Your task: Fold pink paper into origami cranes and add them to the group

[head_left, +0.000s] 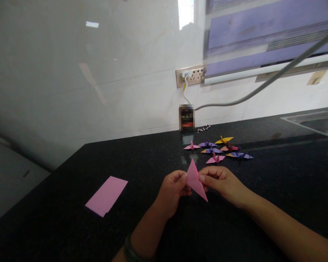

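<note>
A pink paper folded into a narrow pointed shape (195, 181) is held just above the black countertop (142, 163). My left hand (172, 191) pinches its left side with fingers curled. My right hand (223, 182) pinches its right edge between thumb and fingers. One tip of the paper points up, the other points down to the right. Behind the hands lie several finished origami cranes (218, 148) in pink, purple and yellow.
A folded pink sheet (106, 195) lies flat on the counter at the left. A small dark device (186, 117) leans against the white wall under a power socket (190, 76), with a cable running right. A sink edge (311, 120) shows at far right.
</note>
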The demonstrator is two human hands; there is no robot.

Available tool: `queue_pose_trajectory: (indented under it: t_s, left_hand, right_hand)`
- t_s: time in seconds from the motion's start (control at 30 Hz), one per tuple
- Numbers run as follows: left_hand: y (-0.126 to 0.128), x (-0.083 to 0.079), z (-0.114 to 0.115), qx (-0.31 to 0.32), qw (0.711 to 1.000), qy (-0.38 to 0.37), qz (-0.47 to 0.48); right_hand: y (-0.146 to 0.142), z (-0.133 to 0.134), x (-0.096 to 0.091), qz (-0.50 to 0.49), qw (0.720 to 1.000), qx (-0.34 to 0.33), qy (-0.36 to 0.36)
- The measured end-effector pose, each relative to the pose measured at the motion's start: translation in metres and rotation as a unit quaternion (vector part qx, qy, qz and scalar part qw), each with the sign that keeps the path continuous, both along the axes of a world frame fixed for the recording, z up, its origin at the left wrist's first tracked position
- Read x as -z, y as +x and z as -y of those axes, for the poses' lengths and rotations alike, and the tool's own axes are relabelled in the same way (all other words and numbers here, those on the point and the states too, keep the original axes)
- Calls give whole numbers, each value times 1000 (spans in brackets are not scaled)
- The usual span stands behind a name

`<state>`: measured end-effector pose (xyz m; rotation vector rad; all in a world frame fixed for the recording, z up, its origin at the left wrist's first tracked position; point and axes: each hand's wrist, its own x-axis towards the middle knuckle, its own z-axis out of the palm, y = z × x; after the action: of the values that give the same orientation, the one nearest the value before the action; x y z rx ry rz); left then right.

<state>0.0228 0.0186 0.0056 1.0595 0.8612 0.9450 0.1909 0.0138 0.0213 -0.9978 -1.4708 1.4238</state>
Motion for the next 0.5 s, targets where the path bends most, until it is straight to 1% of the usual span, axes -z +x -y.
queue_pose_trajectory:
  t_s: [0.13,0.27,0.43,0.5]
  left_hand:
    - [0,-2,0,-8,1000,-8,4]
    - [0,-2,0,-22,1000,-14,7]
    - [2,1,0,2,999,-33,26]
    - [2,1,1,9,999,-39,33]
  right_hand:
    - [-1,-1,2,13,1000,12,-10]
    - [-1,-2,4,28,1000,7,-8]
    - [-4,1,4,33,999,-28,-14]
    - [-4,1,3,33,999,-29,-9]
